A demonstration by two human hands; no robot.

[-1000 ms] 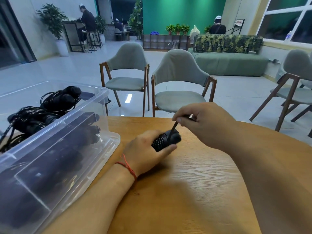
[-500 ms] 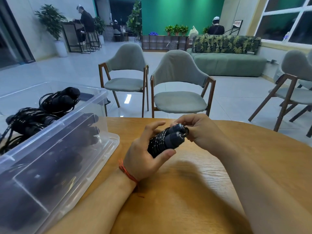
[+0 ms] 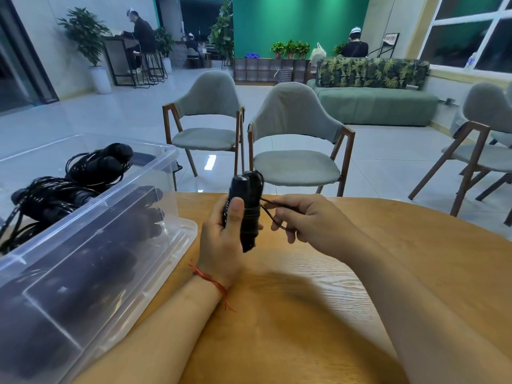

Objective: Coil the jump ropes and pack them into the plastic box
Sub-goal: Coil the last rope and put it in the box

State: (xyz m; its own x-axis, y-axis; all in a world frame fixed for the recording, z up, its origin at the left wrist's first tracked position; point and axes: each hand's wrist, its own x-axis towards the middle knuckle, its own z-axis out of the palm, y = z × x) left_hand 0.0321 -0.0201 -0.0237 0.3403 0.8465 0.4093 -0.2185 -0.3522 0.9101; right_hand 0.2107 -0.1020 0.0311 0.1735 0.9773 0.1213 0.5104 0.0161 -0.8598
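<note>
My left hand (image 3: 225, 239) grips a black jump rope bundle (image 3: 248, 206), its two handles held upright side by side with cord wound round them, above the wooden table (image 3: 318, 314). My right hand (image 3: 302, 217) pinches the loose end of the cord (image 3: 270, 210), which runs in a short loop from the bundle's right side. A clear plastic box (image 3: 91, 245) stands at the left on the table. Inside it lie several coiled black jump ropes (image 3: 83, 173).
Two grey upholstered chairs (image 3: 293, 139) with wooden legs stand just beyond the table's far edge, another chair (image 3: 482, 134) at the right. A green sofa (image 3: 374, 103) and people sit far back in the room.
The bundle has turned from lying tilted to standing upright in my left hand. My right hand has moved off the handle tops and now pulls the cord's end out to the right.
</note>
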